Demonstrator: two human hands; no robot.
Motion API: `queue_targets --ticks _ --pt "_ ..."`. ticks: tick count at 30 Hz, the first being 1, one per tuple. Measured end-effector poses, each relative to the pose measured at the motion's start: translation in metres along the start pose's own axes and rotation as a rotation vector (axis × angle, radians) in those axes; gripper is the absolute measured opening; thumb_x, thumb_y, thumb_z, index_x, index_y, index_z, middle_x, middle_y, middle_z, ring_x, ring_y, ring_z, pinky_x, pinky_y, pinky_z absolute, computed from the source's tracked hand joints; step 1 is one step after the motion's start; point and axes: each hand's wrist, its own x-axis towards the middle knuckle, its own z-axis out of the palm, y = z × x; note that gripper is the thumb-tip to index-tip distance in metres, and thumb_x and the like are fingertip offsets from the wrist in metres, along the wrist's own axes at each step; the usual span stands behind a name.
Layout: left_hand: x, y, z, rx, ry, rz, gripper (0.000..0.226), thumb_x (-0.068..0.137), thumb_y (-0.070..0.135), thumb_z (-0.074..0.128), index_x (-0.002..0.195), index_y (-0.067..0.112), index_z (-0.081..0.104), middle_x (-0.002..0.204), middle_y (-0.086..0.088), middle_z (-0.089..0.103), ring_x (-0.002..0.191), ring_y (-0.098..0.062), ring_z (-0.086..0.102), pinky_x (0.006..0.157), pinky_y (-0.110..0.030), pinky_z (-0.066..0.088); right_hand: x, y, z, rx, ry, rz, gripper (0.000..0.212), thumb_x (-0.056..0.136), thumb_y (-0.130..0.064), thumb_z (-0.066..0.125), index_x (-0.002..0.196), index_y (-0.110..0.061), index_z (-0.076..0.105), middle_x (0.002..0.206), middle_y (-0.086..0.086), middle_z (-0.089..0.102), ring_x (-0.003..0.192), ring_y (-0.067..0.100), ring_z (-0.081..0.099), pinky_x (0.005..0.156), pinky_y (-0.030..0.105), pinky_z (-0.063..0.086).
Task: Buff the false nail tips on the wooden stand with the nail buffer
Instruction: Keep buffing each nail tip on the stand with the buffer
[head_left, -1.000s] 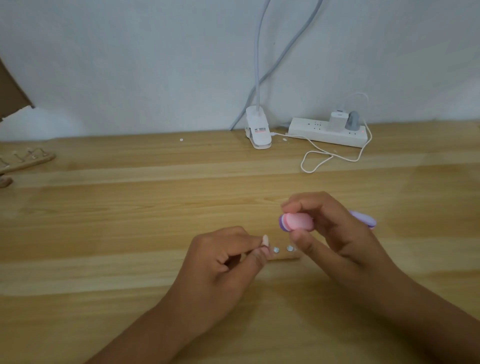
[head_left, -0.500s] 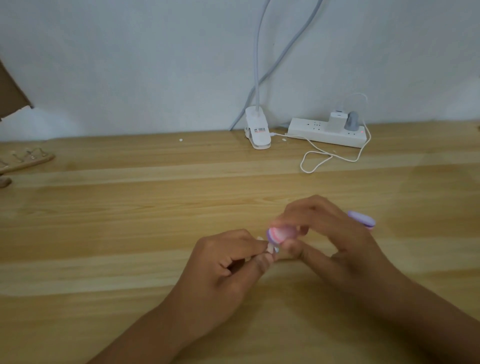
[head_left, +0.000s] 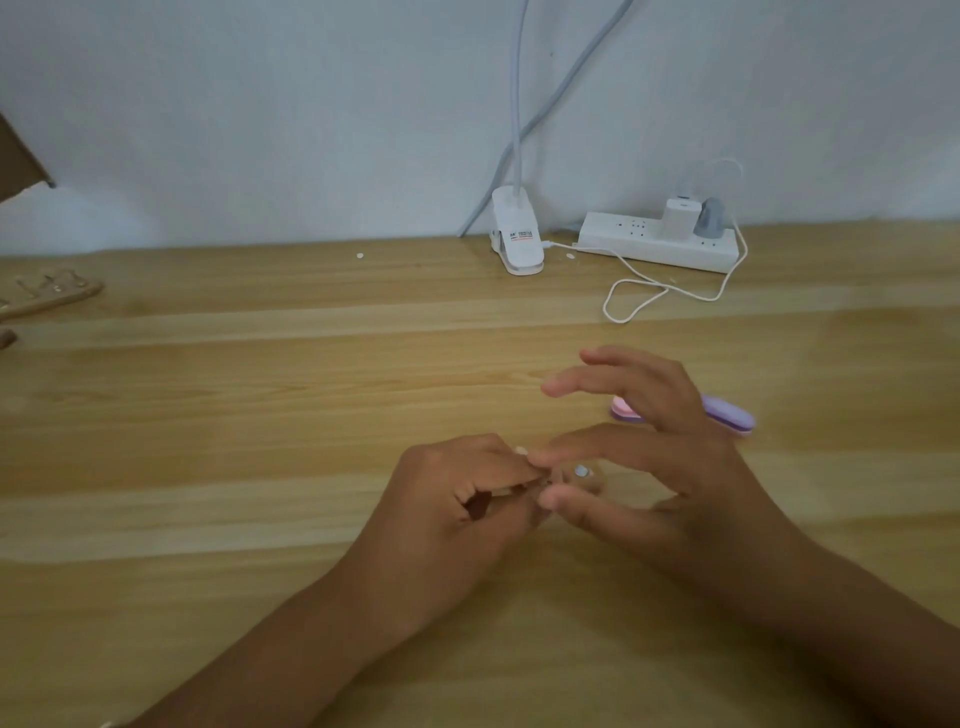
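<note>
My left hand (head_left: 457, 499) is pinched shut on the left end of the small wooden stand (head_left: 589, 486), which lies on the table mostly hidden under my fingers. A white nail tip (head_left: 521, 451) pokes up at my left fingertips, and a pale bluish nail tip (head_left: 582, 471) shows further along the stand. My right hand (head_left: 654, 467) hovers over the stand with fingers spread and nothing in it; its index tip and thumb are close to my left fingertips. The pink and purple nail buffer (head_left: 727, 414) lies flat on the table just behind my right hand.
At the back by the wall stand a white clip lamp (head_left: 517, 239) and a white power strip (head_left: 660, 241) with plugs and a looping white cable (head_left: 639, 299). Another wooden stand (head_left: 49, 296) lies at the far left edge. Small white specks (head_left: 360, 255) dot the wooden table (head_left: 260, 415).
My right hand let go of the nail buffer, which now lies on the table behind it, and its fingers spread open over the stand. My left hand kept its pinch.
</note>
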Motion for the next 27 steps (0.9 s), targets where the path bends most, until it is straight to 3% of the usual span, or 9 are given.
queue_targets --ticks 4,7,9,13,18,24,27 --pt "0.001 0.002 0.000 0.004 0.012 -0.016 0.009 0.086 0.029 0.069 0.091 0.029 0.076 0.068 0.006 0.062 0.054 -0.007 0.048 0.053 -0.016 0.036 0.002 0.003 -0.002 0.095 0.011 0.057 0.022 0.079 -0.040 0.077 0.095 -0.025 0.079 0.131 -0.011 0.059 0.139 0.011 0.037 0.110 0.023 0.036" --pt "0.000 0.001 -0.004 -0.064 0.110 -0.096 0.028 0.075 0.031 0.078 0.101 0.039 0.073 0.063 0.010 0.062 0.044 0.000 0.037 0.049 -0.008 0.031 0.006 0.014 -0.006 0.099 0.045 0.094 0.015 0.083 -0.038 0.076 0.097 -0.033 0.075 0.131 -0.014 0.059 0.138 0.010 0.038 0.110 0.017 0.032" --pt "0.001 -0.001 -0.011 -0.057 0.113 -0.113 0.031 0.071 0.029 0.083 0.100 0.038 0.072 0.057 0.010 0.057 0.042 0.000 0.035 0.048 -0.007 0.030 0.007 0.022 -0.007 0.095 0.050 0.162 0.012 0.084 -0.036 0.074 0.096 -0.033 0.075 0.131 -0.016 0.058 0.138 0.009 0.037 0.107 0.010 0.029" --pt "0.006 -0.007 -0.022 0.033 0.067 -0.149 0.030 0.069 0.024 0.087 0.093 0.032 0.071 0.049 0.009 0.048 0.041 -0.001 0.035 0.047 -0.008 0.029 0.007 0.030 0.001 0.061 -0.072 0.189 0.020 0.080 -0.035 0.069 0.091 -0.023 0.080 0.133 -0.013 0.057 0.140 0.012 0.036 0.111 0.016 0.028" --pt "0.005 -0.017 -0.029 0.168 -0.004 -0.193 0.031 0.063 0.033 0.085 0.088 0.030 0.067 0.046 0.011 0.045 0.041 -0.003 0.038 0.046 -0.010 0.030 0.008 0.031 0.008 0.069 -0.118 0.184 0.023 0.080 -0.035 0.071 0.094 -0.021 0.081 0.136 -0.011 0.056 0.139 0.007 0.033 0.111 0.011 0.023" --pt "0.005 -0.020 -0.031 0.280 -0.059 -0.276 0.023 0.061 0.048 0.078 0.080 0.035 0.070 0.052 0.007 0.055 0.045 -0.003 0.046 0.046 -0.015 0.033 0.004 0.037 0.009 -0.008 -0.143 0.114 0.036 0.079 -0.038 0.080 0.111 -0.022 0.076 0.134 -0.012 0.055 0.139 0.009 0.033 0.113 0.024 0.030" --pt "0.003 -0.021 -0.030 0.285 -0.049 -0.284 0.019 0.063 0.043 0.079 0.076 0.033 0.070 0.049 0.006 0.052 0.044 -0.004 0.045 0.046 -0.016 0.031 0.000 0.037 0.004 -0.189 -0.195 0.105 0.038 0.071 -0.043 0.087 0.101 -0.021 0.078 0.130 -0.004 0.060 0.139 0.022 0.040 0.105 0.038 0.042"
